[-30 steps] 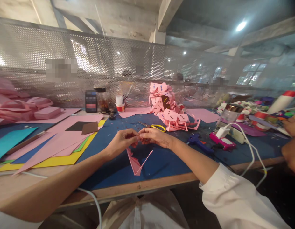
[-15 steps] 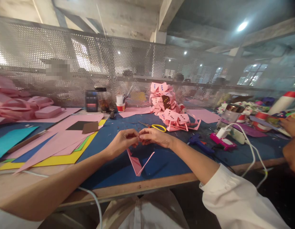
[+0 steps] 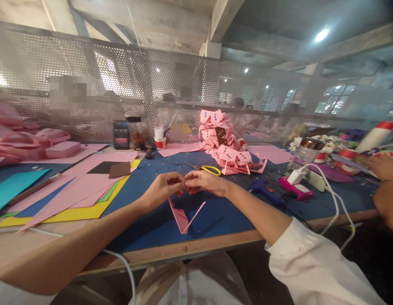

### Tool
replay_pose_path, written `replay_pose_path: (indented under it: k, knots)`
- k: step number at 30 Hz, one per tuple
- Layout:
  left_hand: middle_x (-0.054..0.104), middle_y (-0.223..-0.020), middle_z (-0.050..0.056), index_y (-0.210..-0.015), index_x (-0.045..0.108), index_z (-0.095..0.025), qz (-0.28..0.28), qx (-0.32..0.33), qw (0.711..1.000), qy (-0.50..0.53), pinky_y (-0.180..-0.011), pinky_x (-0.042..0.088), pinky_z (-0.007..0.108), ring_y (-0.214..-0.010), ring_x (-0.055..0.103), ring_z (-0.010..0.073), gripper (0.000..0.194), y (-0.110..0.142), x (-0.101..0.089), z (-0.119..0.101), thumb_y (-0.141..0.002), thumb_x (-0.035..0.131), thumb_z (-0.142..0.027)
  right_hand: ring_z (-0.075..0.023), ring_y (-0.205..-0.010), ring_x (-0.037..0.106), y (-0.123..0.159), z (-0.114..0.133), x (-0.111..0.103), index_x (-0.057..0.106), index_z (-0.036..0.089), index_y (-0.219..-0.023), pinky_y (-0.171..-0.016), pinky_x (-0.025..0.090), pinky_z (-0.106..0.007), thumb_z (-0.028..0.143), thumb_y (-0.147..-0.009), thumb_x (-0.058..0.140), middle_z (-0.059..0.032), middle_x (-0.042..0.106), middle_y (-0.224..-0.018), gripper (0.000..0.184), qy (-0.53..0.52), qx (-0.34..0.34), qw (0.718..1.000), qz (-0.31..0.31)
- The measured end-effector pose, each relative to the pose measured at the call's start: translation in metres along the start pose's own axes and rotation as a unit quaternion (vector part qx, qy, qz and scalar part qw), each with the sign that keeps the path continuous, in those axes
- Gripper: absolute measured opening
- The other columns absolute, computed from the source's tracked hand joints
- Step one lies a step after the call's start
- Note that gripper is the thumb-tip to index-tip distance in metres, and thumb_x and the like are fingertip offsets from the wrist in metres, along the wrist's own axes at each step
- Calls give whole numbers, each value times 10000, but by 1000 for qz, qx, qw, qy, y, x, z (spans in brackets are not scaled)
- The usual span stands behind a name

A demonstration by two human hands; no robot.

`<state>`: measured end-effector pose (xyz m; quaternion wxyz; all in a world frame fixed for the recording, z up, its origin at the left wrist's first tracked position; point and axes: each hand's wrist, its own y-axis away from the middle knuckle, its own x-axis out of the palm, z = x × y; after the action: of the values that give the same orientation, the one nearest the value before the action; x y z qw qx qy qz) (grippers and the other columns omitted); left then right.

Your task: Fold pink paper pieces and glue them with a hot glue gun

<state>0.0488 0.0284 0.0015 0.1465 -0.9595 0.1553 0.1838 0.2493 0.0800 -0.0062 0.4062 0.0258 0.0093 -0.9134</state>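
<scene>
1. Folded pink paper (image 3: pixel 181 221) hangs in a V at lower centre of the head view, its upper end pinched by fingers of the left hand (image 3: pixel 164 187).
2. Right hand (image 3: pixel 208 184) meets it mid-frame, fingers curled; from here I can't tell what they grasp.
3. Yellow-handled scissors (image 3: pixel 205 167) lie just beyond on the blue worktop (image 3: pixel 145 233).

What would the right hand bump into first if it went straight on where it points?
Most likely the person's bare left hand. The right hand points straight at it; the two look very close, though whether they touch is hard to tell.
</scene>
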Motion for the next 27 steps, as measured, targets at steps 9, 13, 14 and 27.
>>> replay_pose_path:
  k: [9,13,14,27]
  knots:
    - [658,-688,5,-816,661,-146,14,-5,1000,25,-622,477,243,-651,605,141,199,-1,-2,4,-814,659,-346,-94,-734,647,2,5,2,639,150,-1002,-697,522,-205,326,-771,766,-18,678,-865,316,16,2,1000,-22]
    - [675,-699,12,-817,671,-144,15,-7,1000,26,-643,483,244,-665,615,143,210,-2,-2,4,-814,667,-354,-97,-738,646,2,5,2,646,140,-992,-702,520,-211,325,-774,763,-24,683,-864,309,29,-8,999,-24]
    - [676,-697,12,-814,672,-144,14,-9,999,27,-644,483,244,-663,616,142,212,-2,-2,4,-811,670,-355,-98,-737,646,2,5,2,649,138,-990,-704,520,-215,326,-773,763,-25,684,-861,309,33,-11,999,-26]
    - [698,-714,16,-821,679,-149,2,-20,1000,8,-649,514,250,-675,648,155,195,-3,-3,5,-828,622,-335,-146,-736,654,-5,-6,-1,677,154,-935,-712,506,-264,459,-801,702,-37,705,-822,334,169,-78,981,-60]
